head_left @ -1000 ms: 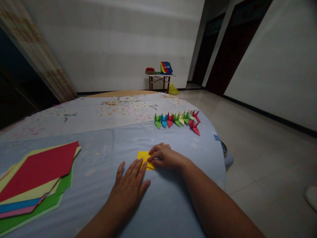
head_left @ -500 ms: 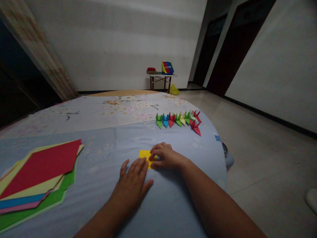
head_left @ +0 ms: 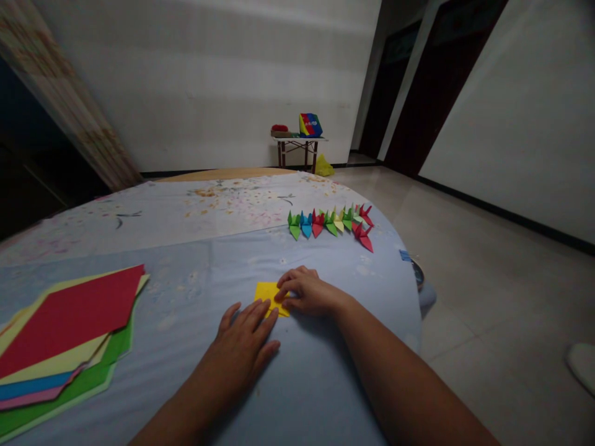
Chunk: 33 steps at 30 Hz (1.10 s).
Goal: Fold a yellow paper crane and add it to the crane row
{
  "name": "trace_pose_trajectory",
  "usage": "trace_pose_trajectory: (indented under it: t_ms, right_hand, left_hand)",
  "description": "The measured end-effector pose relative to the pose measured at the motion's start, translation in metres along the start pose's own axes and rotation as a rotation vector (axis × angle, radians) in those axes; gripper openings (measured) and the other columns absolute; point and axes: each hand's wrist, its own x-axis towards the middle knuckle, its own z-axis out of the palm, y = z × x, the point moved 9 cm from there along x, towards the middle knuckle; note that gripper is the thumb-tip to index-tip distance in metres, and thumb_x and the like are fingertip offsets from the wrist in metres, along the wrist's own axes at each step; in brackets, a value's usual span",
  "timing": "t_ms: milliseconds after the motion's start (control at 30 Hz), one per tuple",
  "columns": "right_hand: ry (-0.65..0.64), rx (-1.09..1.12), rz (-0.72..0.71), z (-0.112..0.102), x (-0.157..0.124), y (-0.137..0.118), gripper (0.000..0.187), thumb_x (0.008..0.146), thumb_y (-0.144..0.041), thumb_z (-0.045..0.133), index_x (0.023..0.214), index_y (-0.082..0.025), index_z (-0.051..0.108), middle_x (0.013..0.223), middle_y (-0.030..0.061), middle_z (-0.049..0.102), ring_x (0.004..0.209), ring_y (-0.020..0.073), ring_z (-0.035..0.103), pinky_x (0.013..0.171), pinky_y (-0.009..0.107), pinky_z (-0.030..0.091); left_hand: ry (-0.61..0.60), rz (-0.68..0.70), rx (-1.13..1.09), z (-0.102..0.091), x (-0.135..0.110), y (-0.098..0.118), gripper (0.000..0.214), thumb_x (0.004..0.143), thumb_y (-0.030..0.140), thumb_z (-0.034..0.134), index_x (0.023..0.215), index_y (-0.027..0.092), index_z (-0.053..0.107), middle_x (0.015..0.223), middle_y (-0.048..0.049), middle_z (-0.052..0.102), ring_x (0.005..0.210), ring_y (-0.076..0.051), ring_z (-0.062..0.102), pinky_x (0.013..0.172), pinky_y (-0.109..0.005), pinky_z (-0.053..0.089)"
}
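Note:
A small folded piece of yellow paper (head_left: 266, 290) lies flat on the blue cloth in front of me. My left hand (head_left: 246, 337) rests at its near left edge, fingers stretched out and spread, the tips touching the paper. Over its right side my right hand (head_left: 309, 291) is curled, with thumb and fingertips drawn together on the paper. Part of the yellow sheet is hidden under these fingers. A crease or flap edge shows between the two hands.
Several folded paper cranes (head_left: 330, 222) in green, blue, red and pale yellow stand in a row at the back right. On the left lies a stack of coloured paper sheets (head_left: 79, 310). The round table's edge (head_left: 418, 310) curves along the right. Farther back is a small side table (head_left: 300, 140).
The view has shifted slightly, moving everything a little to the left. My left fingers have slid down somewhat on the yellow paper, so more of it shows. The right hand stays on it.

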Motion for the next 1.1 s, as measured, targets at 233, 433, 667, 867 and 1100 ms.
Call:
trace_pose_trajectory:
  t_ms: [233, 433, 667, 867, 1100]
  right_hand:
    - [-0.018, 0.010, 0.002, 0.001, 0.000, 0.002, 0.018, 0.077, -0.027, 0.063, 0.093, -0.030, 0.067, 0.113, -0.0013, 0.058, 0.107, 0.0223, 0.043, 0.092, 0.043, 0.028]
    - [-0.005, 0.013, 0.002, 0.000, 0.001, 0.003, 0.018, 0.076, -0.028, 0.064, 0.093, -0.030, 0.067, 0.112, -0.0008, 0.059, 0.107, 0.0220, 0.043, 0.092, 0.042, 0.028]
    - [-0.003, 0.002, 0.009, 0.001, 0.001, 0.003, 0.017, 0.076, -0.028, 0.064, 0.093, -0.030, 0.068, 0.112, -0.0008, 0.059, 0.107, 0.0216, 0.043, 0.093, 0.041, 0.028]
    - [-0.006, 0.007, 0.007, 0.001, 0.001, 0.002, 0.017, 0.076, -0.030, 0.064, 0.092, -0.030, 0.068, 0.112, -0.0001, 0.059, 0.107, 0.0219, 0.043, 0.092, 0.042, 0.028]
    - [-0.010, 0.003, 0.012, 0.000, 0.000, 0.001, 0.017, 0.076, -0.028, 0.064, 0.093, -0.030, 0.067, 0.112, 0.0000, 0.059, 0.108, 0.0221, 0.043, 0.093, 0.043, 0.027]
  left_hand:
    - [-0.020, -0.022, 0.008, 0.001, 0.000, 0.001, 0.045, 0.089, 0.045, 0.035, 0.130, 0.027, 0.043, 0.135, -0.0099, 0.047, 0.124, -0.027, 0.040, 0.100, -0.052, 0.026]
    - [-0.071, -0.065, -0.005, 0.002, 0.002, 0.003, 0.045, 0.089, 0.044, 0.036, 0.131, 0.030, 0.041, 0.137, -0.0100, 0.043, 0.126, -0.028, 0.037, 0.099, -0.052, 0.027]
    - [-0.075, -0.100, 0.008, 0.001, 0.002, 0.005, 0.044, 0.088, 0.042, 0.040, 0.131, 0.030, 0.042, 0.138, -0.0093, 0.043, 0.126, -0.028, 0.037, 0.098, -0.050, 0.028]
    - [-0.041, -0.096, 0.021, 0.001, 0.003, 0.007, 0.044, 0.088, 0.041, 0.040, 0.130, 0.028, 0.043, 0.139, -0.0076, 0.042, 0.125, -0.028, 0.037, 0.099, -0.050, 0.025]
    - [-0.027, -0.059, -0.001, 0.000, 0.004, 0.012, 0.044, 0.089, 0.043, 0.037, 0.129, 0.026, 0.045, 0.134, -0.0063, 0.049, 0.123, -0.027, 0.040, 0.102, -0.050, 0.019]
